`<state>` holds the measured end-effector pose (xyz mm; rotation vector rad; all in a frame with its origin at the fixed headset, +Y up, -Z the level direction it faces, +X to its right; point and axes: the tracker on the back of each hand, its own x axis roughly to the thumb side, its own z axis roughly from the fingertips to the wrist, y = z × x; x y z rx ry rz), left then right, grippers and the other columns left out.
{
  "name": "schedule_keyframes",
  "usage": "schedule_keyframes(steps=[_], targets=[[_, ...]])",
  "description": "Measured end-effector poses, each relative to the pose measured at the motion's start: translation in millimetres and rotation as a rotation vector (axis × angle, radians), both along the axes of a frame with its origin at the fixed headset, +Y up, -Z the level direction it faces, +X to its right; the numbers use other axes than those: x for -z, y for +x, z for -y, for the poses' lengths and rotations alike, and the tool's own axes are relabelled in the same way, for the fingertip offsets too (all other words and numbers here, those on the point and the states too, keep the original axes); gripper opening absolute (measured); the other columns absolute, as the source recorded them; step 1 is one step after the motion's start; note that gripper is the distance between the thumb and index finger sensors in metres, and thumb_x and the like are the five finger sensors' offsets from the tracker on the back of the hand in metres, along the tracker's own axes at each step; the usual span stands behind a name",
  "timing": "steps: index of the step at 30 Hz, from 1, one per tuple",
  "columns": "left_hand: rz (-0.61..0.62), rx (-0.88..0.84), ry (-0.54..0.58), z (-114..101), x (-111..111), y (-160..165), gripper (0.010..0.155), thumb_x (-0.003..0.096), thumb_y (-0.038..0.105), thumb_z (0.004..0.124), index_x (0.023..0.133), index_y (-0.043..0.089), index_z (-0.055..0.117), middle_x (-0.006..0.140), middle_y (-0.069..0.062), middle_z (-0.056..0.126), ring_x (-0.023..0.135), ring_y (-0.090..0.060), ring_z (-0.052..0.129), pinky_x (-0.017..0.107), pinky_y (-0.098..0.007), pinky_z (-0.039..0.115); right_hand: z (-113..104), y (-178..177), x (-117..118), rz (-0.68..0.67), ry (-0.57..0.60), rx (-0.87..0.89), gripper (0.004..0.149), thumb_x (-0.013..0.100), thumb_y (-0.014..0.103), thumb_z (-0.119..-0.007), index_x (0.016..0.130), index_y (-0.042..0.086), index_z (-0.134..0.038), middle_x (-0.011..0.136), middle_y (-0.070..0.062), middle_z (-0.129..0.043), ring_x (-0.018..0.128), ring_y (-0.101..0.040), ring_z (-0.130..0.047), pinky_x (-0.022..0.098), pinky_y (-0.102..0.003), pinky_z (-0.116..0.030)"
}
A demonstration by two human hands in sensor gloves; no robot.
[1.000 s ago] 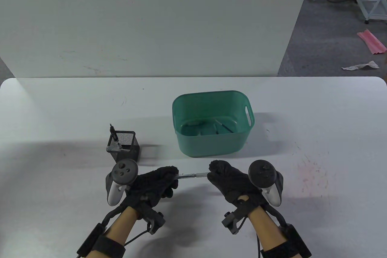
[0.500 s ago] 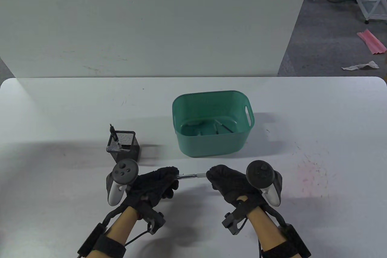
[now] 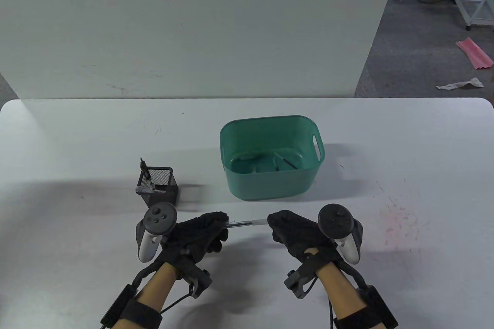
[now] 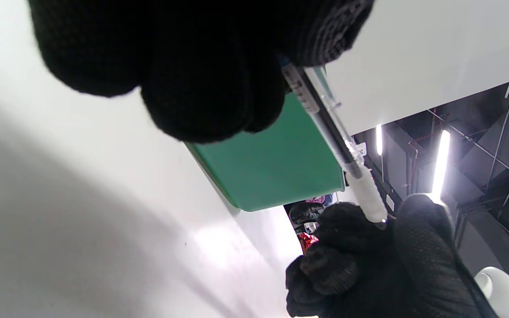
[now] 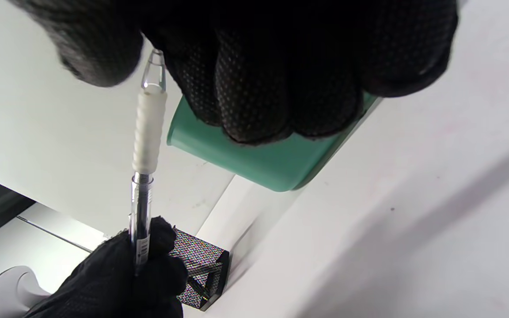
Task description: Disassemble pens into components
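A clear pen (image 3: 247, 223) with a white rubber grip (image 5: 149, 132) is held level above the table between both hands. My left hand (image 3: 200, 230) grips the clear barrel end (image 4: 314, 101). My right hand (image 3: 297, 228) pinches the tip end just past the white grip (image 4: 367, 196). A teal bin (image 3: 270, 155) behind the hands holds a few loose pen parts. A black mesh pen cup (image 3: 159, 186) at the left holds other pens.
The white table (image 3: 405, 159) has a pink stain (image 3: 397, 221) right of my right hand. A white wall panel (image 3: 185, 28) stands behind the table. The teal bin also shows in the wrist views (image 4: 276, 163) (image 5: 259, 163).
My right hand shifted slightly left and then back right along the pen's tip end. The left hand and the pen stayed nearly still.
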<state>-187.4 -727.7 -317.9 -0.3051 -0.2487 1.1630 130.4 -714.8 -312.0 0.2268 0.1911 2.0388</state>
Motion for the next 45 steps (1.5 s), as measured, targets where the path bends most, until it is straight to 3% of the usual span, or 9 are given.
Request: schedule_keyframes(steps=[5,8,11,14,17,25,35,45], targets=[[0.004,0.005,-0.006,1.3,0.8,0.2,0.045,0.0528,0.037,0.073,0.095,0.023,0.079,0.075,-0.008,0.101,0.044,-0.016,0.109,0.043,-0.047,0.091,-1.8,1.0,0.9,-0.004,0.026,0.038,0.043,0.059,0.042,-0.075,0.086,0.01,-0.081,0.065,-0.011,-0.093,0.063,-0.037,-0.09,0.049,-0.055,-0.078],[0.0,-0.003,-0.011,1.6,0.9,-0.3,0.045,0.0528,0.037,0.073,0.095,0.023,0.079,0.075,-0.008,0.1,0.044,-0.017,0.109,0.042,-0.047,0.091,-4.1,-0.1,0.7,-0.032,0.035,0.033,0.047,0.058,0.038,-0.079,0.098,0.015,-0.07,0.078,-0.011,-0.087,0.073,-0.038,-0.085,0.053,-0.056,-0.075],[0.002,-0.007,-0.011,1.6,1.0,-0.3,0.045,0.0528,0.037,0.073,0.095,0.023,0.079,0.075,-0.008,0.101,0.044,-0.016,0.109,0.042,-0.047,0.091,-1.8,-0.7,-0.4,-0.054,0.011,-0.003,0.061,0.058,0.05,-0.074,0.105,0.012,-0.06,0.085,-0.014,-0.083,0.076,-0.042,-0.082,0.053,-0.057,-0.074],[0.006,-0.012,-0.012,1.6,1.4,0.1,0.045,0.0528,0.037,0.073,0.095,0.023,0.079,0.076,-0.008,0.1,0.044,-0.016,0.109,0.043,-0.047,0.091,2.2,-2.1,-1.1,-0.011,-0.005,-0.01,0.06,0.06,0.055,-0.064,0.092,0.007,-0.076,0.07,-0.014,-0.092,0.064,-0.04,-0.09,0.045,-0.054,-0.079],[0.008,-0.008,-0.012,2.0,1.5,0.1,0.045,0.0526,0.037,0.073,0.095,0.023,0.079,0.075,-0.008,0.101,0.044,-0.016,0.109,0.042,-0.047,0.091,1.3,-3.5,-0.3,-0.03,-0.016,0.029,0.05,0.06,0.05,-0.069,0.084,0.008,-0.082,0.06,-0.011,-0.094,0.057,-0.036,-0.093,0.042,-0.052,-0.081],[-0.026,-0.033,-0.02,2.3,5.0,-9.0,0.045,0.0526,0.037,0.073,0.095,0.023,0.079,0.075,-0.008,0.101,0.044,-0.016,0.109,0.042,-0.047,0.091,-5.3,4.7,1.5,-0.018,0.054,0.115,0.046,0.058,0.041,-0.076,0.094,0.012,-0.075,0.073,-0.012,-0.09,0.068,-0.038,-0.088,0.05,-0.055,-0.078],[-0.089,-0.069,-0.036,4.9,7.1,-24.8,0.045,0.0525,0.037,0.073,0.095,0.023,0.079,0.075,-0.008,0.1,0.044,-0.017,0.109,0.042,-0.048,0.091,-6.9,17.9,5.2,0.027,0.068,0.138,0.046,0.059,0.042,-0.074,0.094,0.012,-0.075,0.073,-0.012,-0.09,0.068,-0.038,-0.088,0.05,-0.055,-0.078],[-0.164,0.0,0.021,-9.9,7.1,-43.7,0.045,0.0526,0.034,0.072,0.096,0.022,0.078,0.077,-0.01,0.099,0.045,-0.018,0.109,0.043,-0.049,0.09,-35.7,31.9,25.0,0.25,0.156,0.011,0.047,0.06,0.039,-0.072,0.095,0.008,-0.074,0.072,-0.013,-0.09,0.065,-0.038,-0.09,0.047,-0.053,-0.079]])
